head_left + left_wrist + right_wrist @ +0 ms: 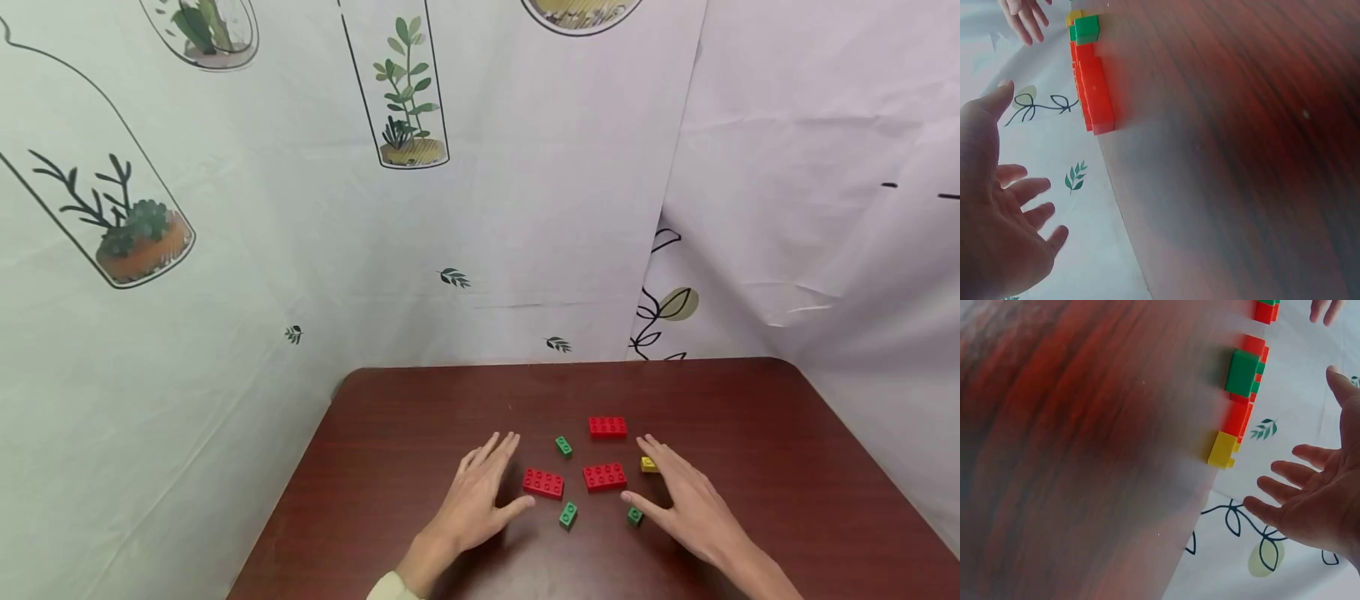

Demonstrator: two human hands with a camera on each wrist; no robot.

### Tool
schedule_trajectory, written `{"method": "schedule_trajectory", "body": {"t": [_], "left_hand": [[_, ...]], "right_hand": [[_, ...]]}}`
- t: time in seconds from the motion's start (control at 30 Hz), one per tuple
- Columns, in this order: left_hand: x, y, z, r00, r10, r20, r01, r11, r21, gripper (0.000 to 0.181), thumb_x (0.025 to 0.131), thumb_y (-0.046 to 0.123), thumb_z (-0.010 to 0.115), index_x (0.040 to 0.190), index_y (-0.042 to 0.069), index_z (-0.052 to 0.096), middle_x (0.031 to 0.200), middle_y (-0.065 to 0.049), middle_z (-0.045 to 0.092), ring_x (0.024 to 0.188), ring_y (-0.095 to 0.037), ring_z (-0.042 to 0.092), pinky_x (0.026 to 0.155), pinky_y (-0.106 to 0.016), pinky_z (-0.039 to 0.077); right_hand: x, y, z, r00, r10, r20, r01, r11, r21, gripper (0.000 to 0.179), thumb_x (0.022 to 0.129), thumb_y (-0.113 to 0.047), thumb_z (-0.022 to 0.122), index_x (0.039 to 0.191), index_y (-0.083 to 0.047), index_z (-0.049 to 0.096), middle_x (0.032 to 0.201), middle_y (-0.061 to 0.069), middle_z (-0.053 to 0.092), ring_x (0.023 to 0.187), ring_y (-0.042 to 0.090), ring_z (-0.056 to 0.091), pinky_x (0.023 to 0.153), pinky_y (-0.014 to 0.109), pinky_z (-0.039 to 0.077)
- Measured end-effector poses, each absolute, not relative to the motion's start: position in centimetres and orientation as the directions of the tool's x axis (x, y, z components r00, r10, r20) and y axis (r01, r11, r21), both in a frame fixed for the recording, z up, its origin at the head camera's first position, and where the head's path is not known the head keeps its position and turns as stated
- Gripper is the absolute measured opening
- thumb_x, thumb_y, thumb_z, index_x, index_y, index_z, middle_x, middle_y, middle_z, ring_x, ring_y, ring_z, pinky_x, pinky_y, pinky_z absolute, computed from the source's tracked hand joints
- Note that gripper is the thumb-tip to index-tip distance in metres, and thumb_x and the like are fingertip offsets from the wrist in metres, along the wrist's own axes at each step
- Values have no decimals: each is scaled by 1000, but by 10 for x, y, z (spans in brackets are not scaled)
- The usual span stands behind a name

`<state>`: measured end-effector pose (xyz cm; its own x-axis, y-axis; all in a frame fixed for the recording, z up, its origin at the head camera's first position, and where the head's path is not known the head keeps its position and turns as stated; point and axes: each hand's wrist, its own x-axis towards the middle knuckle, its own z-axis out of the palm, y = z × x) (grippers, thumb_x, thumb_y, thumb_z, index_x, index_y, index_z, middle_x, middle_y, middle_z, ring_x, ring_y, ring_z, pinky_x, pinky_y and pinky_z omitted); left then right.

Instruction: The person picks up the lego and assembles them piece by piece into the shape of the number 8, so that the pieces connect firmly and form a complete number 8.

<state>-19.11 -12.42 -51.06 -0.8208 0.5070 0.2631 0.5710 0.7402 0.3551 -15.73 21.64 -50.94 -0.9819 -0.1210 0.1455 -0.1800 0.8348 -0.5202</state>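
Observation:
My left hand point(471, 500) hovers at the left of a loose group of toy bricks, fingers spread and holding nothing. Nearest to it lies a red brick point(543, 483), with a green brick point(568, 515) by the thumb. On the other side, my right hand point(693, 507) is likewise spread and bare. Its thumb overlaps a second green brick point(635, 516), and its fingers partly hide a yellow brick point(649, 465). Between the hands sits another red brick point(604, 477). Farther back are a third red brick point(607, 427) and a third green brick point(564, 447).
The bricks stand on a dark reddish-brown table point(405, 417) with rounded far corners. A pale cloth point(525, 233) printed with plants in jars hangs behind and along both sides of it.

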Motion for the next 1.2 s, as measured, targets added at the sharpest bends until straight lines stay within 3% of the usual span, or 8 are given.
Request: {"method": "schedule_trajectory", "body": {"t": [0.37,0.6,0.77,0.93,1.03,1.2], "left_hand": [[-191,-108,-516,-778,573,258,628,693,355,91,95,48,80,166,14,36,166,-2,45,155,-27,36,115,-56,38],[-189,-97,-519,-749,598,284,662,668,338,84,94,51,79,161,12,47,157,1,56,150,-24,44,112,-50,42],[-187,-92,-523,-727,610,316,687,639,347,71,95,44,81,153,11,58,137,3,69,132,-17,57,105,-43,47],[-185,-87,-526,-713,622,324,700,609,372,61,95,38,82,148,15,63,120,8,73,112,-10,59,96,-35,50],[-185,-84,-526,-714,633,298,697,602,390,58,96,37,82,147,16,64,116,10,73,103,-6,58,89,-28,50],[-184,-80,-526,-719,651,242,684,603,411,55,96,36,81,146,17,65,109,11,70,95,-3,55,79,-20,46]], "right_hand": [[-160,208,-512,-957,-155,243,-267,794,-545,88,89,-47,86,156,-2,50,154,23,54,129,44,60,101,74,44],[-160,198,-512,-966,-122,226,-239,753,-613,82,90,-45,86,154,-5,53,150,24,57,133,48,57,101,74,44],[-161,189,-513,-973,-89,211,-208,733,-648,74,90,-41,86,150,-8,58,145,22,61,128,46,60,99,72,47],[-163,180,-513,-976,-80,202,-200,692,-693,68,91,-34,87,147,-7,61,143,21,63,125,42,63,99,67,50],[-166,176,-515,-973,-84,216,-216,669,-711,65,89,-29,89,144,-7,63,138,17,66,117,35,67,96,60,55],[-171,168,-517,-974,-93,205,-218,617,-756,60,88,-23,90,141,-7,66,126,9,72,94,18,66,82,34,59]]}}
